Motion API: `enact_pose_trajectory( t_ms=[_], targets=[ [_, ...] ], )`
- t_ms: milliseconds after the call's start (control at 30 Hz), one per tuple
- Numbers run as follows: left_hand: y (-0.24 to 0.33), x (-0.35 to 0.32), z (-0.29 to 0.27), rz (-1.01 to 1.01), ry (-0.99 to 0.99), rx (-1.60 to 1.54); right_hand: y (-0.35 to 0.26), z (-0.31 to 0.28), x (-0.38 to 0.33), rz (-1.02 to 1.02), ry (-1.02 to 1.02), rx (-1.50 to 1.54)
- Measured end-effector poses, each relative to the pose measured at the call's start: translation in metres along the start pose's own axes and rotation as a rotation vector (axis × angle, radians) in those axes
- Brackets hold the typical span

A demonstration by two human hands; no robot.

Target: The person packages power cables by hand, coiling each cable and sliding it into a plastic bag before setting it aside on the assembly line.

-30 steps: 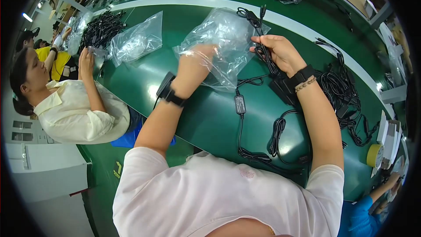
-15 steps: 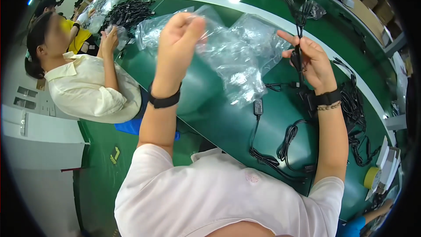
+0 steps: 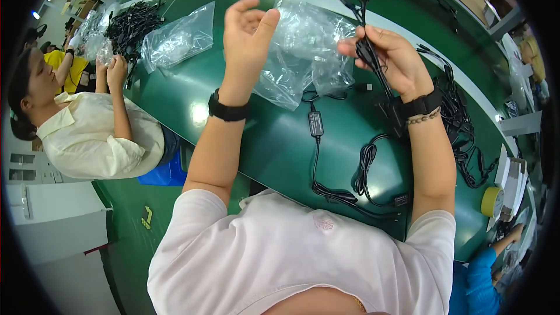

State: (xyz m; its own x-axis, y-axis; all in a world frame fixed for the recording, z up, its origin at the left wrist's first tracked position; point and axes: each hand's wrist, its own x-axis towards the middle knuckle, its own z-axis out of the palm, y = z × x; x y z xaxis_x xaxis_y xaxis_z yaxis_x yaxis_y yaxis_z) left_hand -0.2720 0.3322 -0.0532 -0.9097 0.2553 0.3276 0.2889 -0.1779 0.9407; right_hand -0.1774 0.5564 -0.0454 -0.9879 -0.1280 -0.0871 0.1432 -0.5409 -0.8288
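Left hand (image 3: 248,38): raised in the upper middle of the frame, thumb and fingers pinched together on the near edge of the clear plastic bag (image 3: 306,52); the palm faces right, toward the bag.
Right hand (image 3: 388,61): just right of centre at the top, fingers closed round a bundle of black cable (image 3: 368,52) (how tight the clasp is cannot be told).
Bag: held up between both hands, crumpled, hanging down toward the green table (image 3: 274,140); whether its mouth is open I cannot tell.
Cable: its long axis runs roughly up and down through the right fist, plug ends sticking up past the fingers, the rest trailing down to the table, where a small inline box (image 3: 315,123) and loose loops lie.
Bag to cable: the bag lies immediately left of the gripped bundle, touching or nearly so; the right hand is nearer the cable, the left nearer the bag.
Surroundings: a second clear bag (image 3: 178,38) at upper left, a heap of black cables (image 3: 131,23) beyond it, and a seated co-worker (image 3: 93,134) at the left edge.
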Motion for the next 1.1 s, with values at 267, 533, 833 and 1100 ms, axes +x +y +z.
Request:
enact_pose_trajectory(
  t_ms=[267,533,833,1100],
  targets=[
    [0.008,-0.038,0.028,0.722,-0.252,0.691,-0.012,-0.011,0.000,-0.012,0.123,0.321],
    [-0.008,-0.034,0.027,0.858,-0.155,0.648,-0.006,0.013,-0.007,-0.060,0.173,0.110],
    [0.000,-0.032,0.013,0.388,0.075,0.569,-0.018,0.037,-0.044,-0.113,0.057,-1.003],
    [0.020,-0.032,0.008,0.067,0.181,0.252,-0.011,0.056,-0.047,-0.229,0.024,-1.262]
  ],
)
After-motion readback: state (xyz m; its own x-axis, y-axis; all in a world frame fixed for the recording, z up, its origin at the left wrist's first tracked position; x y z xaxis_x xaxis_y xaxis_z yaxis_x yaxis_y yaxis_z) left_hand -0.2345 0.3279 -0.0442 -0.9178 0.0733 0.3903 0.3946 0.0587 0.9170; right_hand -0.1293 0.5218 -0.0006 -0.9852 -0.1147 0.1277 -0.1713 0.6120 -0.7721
